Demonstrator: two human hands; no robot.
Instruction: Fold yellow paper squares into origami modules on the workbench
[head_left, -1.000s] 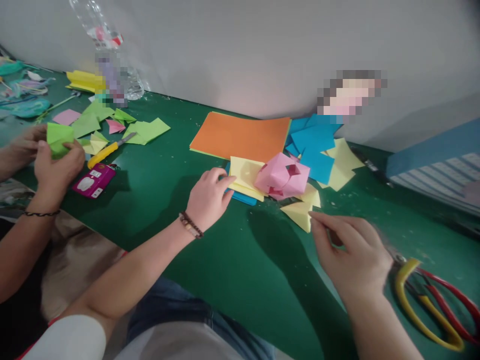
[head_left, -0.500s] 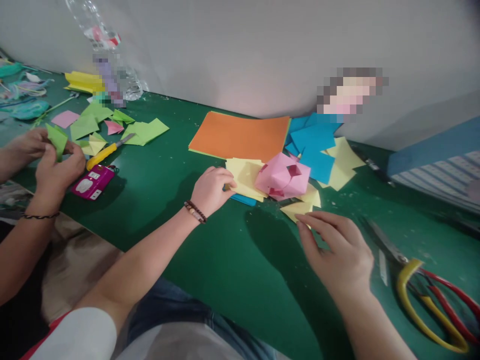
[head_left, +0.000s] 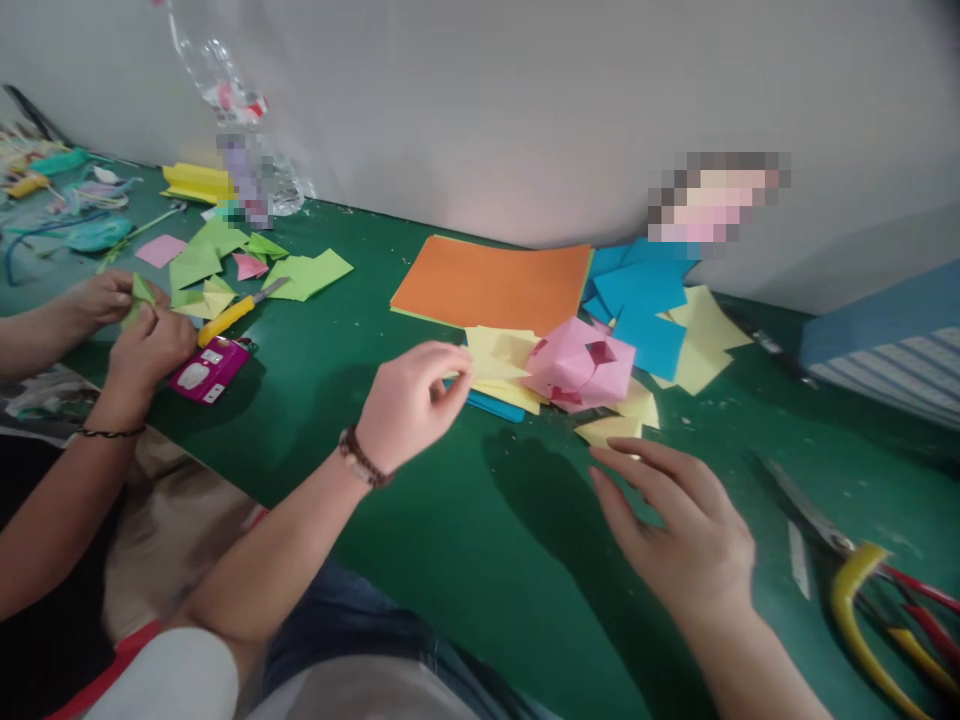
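Note:
My left hand [head_left: 412, 400] is closed in a pinch at the left edge of a small stack of yellow paper [head_left: 499, 355]. A top yellow sheet appears slightly raised between thumb and forefinger. Blue paper [head_left: 495, 405] lies under the stack. Touching the stack's right side is a pink folded paper ball [head_left: 581, 365] with diamond-shaped gaps. My right hand [head_left: 675, 520] hovers over the table with thumb and fingers apart, holding nothing. Just beyond its fingertips lies a yellow paper piece [head_left: 611, 431].
Orange sheets [head_left: 491, 280] and blue papers [head_left: 645, 320] lie behind. Scissors [head_left: 847, 550] rest at right, near a blue box [head_left: 892, 320]. To the left, a co-worker's hands [head_left: 154, 340] hold green paper beside a magenta box [head_left: 210, 370] and a yellow utility knife [head_left: 229, 318].
My left hand has turned and drawn slightly back from the yellow stack, lifting at its edge. My right hand's fingers have spread and moved off the yellow piece. The view has shifted somewhat.

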